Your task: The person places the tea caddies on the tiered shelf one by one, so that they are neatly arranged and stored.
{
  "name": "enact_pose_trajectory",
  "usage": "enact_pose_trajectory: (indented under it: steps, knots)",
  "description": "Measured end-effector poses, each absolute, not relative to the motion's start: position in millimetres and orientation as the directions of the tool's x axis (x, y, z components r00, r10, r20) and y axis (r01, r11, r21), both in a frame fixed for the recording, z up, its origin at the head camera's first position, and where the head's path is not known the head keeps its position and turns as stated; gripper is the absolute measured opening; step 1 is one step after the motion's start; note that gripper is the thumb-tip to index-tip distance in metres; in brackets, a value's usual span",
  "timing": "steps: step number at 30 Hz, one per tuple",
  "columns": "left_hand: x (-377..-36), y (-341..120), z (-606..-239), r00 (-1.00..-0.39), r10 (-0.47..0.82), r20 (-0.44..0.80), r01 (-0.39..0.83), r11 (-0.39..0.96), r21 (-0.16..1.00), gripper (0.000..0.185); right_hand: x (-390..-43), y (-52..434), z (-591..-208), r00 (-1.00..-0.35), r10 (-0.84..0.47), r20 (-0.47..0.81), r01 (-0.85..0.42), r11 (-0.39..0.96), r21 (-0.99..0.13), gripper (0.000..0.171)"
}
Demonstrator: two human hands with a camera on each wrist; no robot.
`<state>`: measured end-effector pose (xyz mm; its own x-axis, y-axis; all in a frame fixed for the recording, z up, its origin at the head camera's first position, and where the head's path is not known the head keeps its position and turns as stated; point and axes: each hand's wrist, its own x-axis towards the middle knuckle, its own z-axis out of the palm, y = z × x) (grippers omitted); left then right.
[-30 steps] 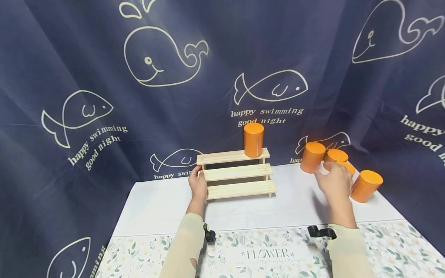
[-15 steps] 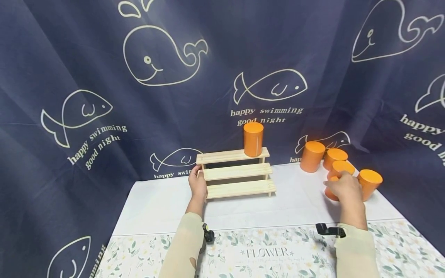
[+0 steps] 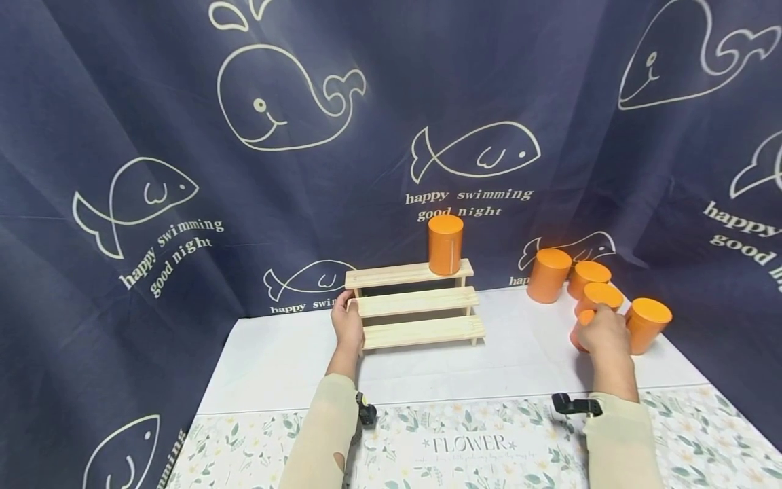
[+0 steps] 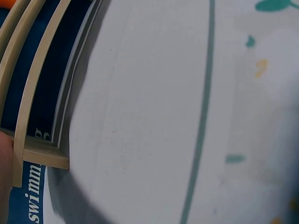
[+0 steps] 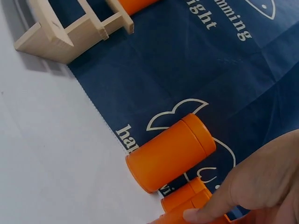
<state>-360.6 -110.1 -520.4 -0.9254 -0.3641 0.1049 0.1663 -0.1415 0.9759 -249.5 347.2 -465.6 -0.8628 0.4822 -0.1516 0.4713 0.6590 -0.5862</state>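
Observation:
A three-tier wooden display shelf [image 3: 418, 301] stands at mid-table. My left hand [image 3: 348, 327] grips its left end; in the left wrist view only a bit of that hand [image 4: 4, 177] shows, at the wood. One orange canister [image 3: 445, 248] stands upright on the top tier, toward its right end. To the right, my right hand [image 3: 606, 331] has its fingers around the top of a small orange canister [image 3: 579, 337], partly hidden behind them. In the right wrist view, the thumb [image 5: 212, 207] lies against orange.
Around the right hand stand more orange canisters: a tall one [image 3: 548, 277] at the back, a shorter one [image 3: 589, 277], another [image 3: 601, 295] just behind the fingers and one [image 3: 647, 327] to the right. A dark blue curtain [image 3: 379, 197] hangs behind the white table [image 3: 275, 360].
My right hand has moved right from among the canisters and come down onto the small one, closing in on it. The left hand and shelf have stayed put.

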Motion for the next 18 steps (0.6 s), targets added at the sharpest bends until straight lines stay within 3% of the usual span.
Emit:
enact_pose_trajectory:
  steps: [9, 18]
  knots:
    - [-362, -110, -521, -0.927, -0.361, 0.105, 0.171, -0.154, 0.973, 0.035, -250, 348, -459, -0.889, 0.446, -0.104, 0.390, 0.617, -0.684, 0.084]
    - [-362, -110, -522, -0.928, -0.361, 0.096, 0.163, -0.160, 0.974, 0.036, -252, 343, -451, -0.911, 0.410, -0.039, 0.288, 0.568, -0.771, 0.085]
